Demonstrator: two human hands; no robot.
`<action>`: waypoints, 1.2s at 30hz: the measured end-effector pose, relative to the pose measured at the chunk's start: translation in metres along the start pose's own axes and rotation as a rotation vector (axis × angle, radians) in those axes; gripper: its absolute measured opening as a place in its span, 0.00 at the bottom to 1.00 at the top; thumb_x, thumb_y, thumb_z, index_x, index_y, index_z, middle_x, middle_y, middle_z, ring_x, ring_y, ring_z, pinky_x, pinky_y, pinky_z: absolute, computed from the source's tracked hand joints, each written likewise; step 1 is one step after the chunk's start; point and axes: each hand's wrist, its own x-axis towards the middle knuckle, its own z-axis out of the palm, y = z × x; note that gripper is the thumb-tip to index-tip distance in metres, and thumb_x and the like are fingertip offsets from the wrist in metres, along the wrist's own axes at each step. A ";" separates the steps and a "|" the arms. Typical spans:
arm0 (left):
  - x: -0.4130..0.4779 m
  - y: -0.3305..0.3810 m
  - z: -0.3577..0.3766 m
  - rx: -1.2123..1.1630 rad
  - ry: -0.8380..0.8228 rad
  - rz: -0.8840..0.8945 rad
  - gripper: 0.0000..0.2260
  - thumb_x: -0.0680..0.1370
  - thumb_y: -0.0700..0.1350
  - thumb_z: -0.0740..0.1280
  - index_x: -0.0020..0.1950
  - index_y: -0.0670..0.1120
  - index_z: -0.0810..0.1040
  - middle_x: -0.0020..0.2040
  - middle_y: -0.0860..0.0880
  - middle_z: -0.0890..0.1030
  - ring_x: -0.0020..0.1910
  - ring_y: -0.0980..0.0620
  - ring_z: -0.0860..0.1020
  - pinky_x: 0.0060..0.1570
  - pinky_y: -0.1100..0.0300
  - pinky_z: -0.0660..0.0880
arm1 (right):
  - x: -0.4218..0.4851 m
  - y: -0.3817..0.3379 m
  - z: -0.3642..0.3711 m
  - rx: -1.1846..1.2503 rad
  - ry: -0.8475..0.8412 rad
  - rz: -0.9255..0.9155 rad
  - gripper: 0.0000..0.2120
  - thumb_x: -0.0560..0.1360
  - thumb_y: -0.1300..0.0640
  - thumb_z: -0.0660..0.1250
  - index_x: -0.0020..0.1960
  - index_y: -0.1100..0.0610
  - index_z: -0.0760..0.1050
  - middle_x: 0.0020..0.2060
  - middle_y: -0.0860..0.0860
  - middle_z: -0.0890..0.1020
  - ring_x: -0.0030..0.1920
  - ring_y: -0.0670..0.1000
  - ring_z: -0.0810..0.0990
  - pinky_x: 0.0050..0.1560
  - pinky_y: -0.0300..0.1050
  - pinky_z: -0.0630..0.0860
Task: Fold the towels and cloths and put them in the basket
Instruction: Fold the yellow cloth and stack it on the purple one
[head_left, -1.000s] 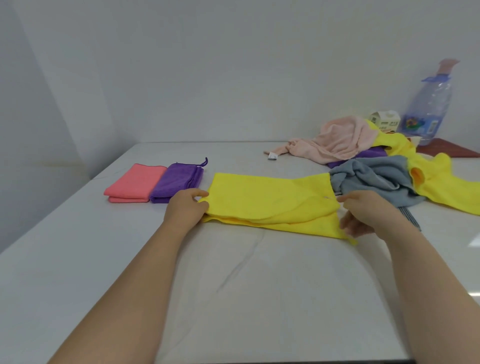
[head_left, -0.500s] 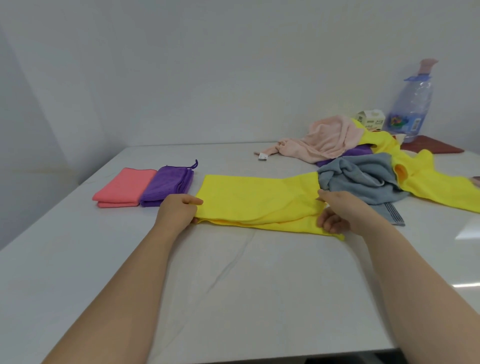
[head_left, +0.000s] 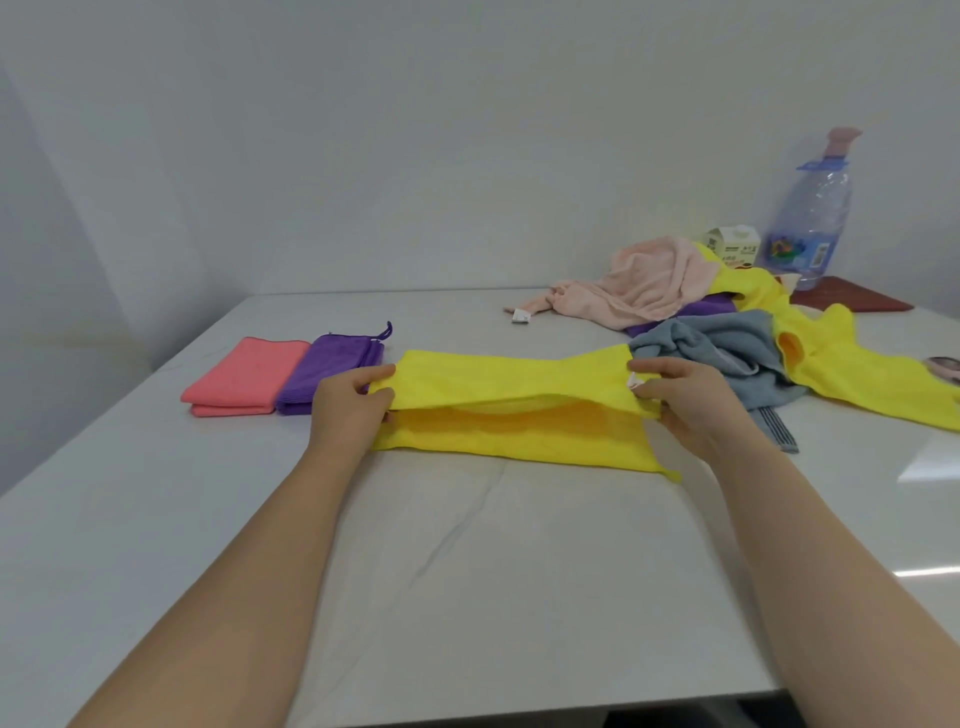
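Two hands on the yellow cloth (head_left: 519, 410) mid-tabletop (head_left: 467, 571): I see my left hand (head_left: 345, 410) pinching its left end, my right hand (head_left: 685, 400) pinching the right, fingers closed on the lifted top layer. Folded pink cloth (head_left: 241, 379) and purple cloth (head_left: 332, 371) lie toward the left edge, unfolded pile (head_left: 727, 332) at the far right.

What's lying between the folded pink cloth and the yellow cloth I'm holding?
A folded purple cloth, touching the pink cloth; the left hand partly overlaps it, head view.
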 end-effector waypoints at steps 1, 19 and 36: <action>0.001 -0.002 -0.002 0.027 -0.004 -0.012 0.17 0.73 0.31 0.64 0.58 0.43 0.81 0.42 0.45 0.79 0.21 0.59 0.75 0.27 0.72 0.72 | -0.002 0.000 -0.001 -0.057 -0.019 0.012 0.13 0.73 0.72 0.66 0.56 0.62 0.78 0.29 0.50 0.75 0.32 0.47 0.72 0.36 0.39 0.70; -0.013 0.002 0.016 0.883 -0.271 0.581 0.24 0.78 0.56 0.51 0.66 0.46 0.75 0.69 0.41 0.72 0.67 0.37 0.68 0.63 0.45 0.68 | -0.013 0.010 0.033 -1.265 0.149 -0.469 0.21 0.77 0.58 0.61 0.70 0.56 0.67 0.72 0.59 0.63 0.68 0.61 0.63 0.67 0.52 0.62; -0.016 0.057 0.034 1.010 -0.507 0.448 0.18 0.83 0.48 0.52 0.72 0.49 0.66 0.70 0.47 0.70 0.68 0.46 0.66 0.63 0.51 0.68 | -0.010 -0.014 0.076 -1.367 -0.035 -0.474 0.12 0.78 0.61 0.55 0.57 0.58 0.73 0.54 0.54 0.77 0.54 0.56 0.75 0.51 0.49 0.74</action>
